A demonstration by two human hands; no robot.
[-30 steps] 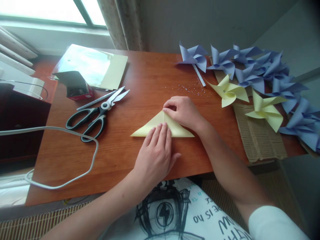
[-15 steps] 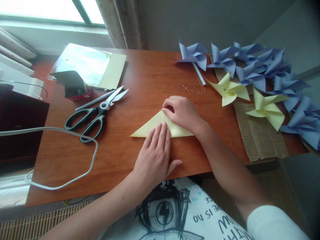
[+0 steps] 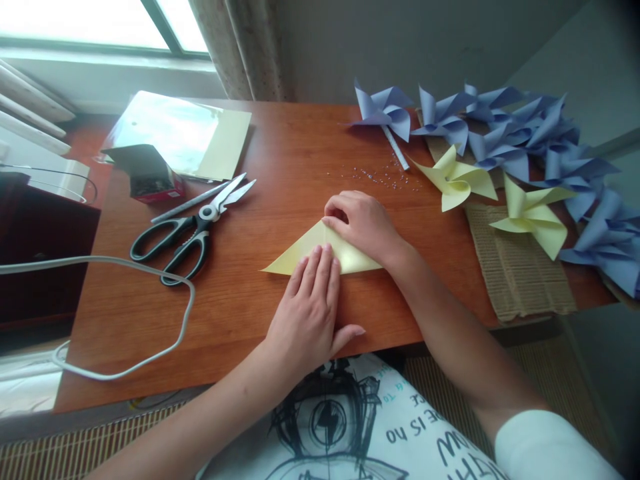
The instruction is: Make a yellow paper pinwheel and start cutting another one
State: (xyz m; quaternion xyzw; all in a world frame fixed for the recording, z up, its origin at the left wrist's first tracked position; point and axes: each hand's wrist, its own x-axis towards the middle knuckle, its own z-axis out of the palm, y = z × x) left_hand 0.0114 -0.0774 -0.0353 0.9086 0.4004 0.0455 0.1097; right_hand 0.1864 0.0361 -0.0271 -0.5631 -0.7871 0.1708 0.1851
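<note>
Folded yellow paper triangle (image 3: 300,253) lies flat on surface (image 3: 250,313). Left hand (image 3: 310,313) open, pressed flat on triangle; right hand (image 3: 363,223) curled, pinching apex. Risk: layers misaligned if pressure is uneven; crease skewed.

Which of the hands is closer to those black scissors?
Left. The left hand lies flat on the yellow paper, right of the scissors; the right hand is farther right.
</note>
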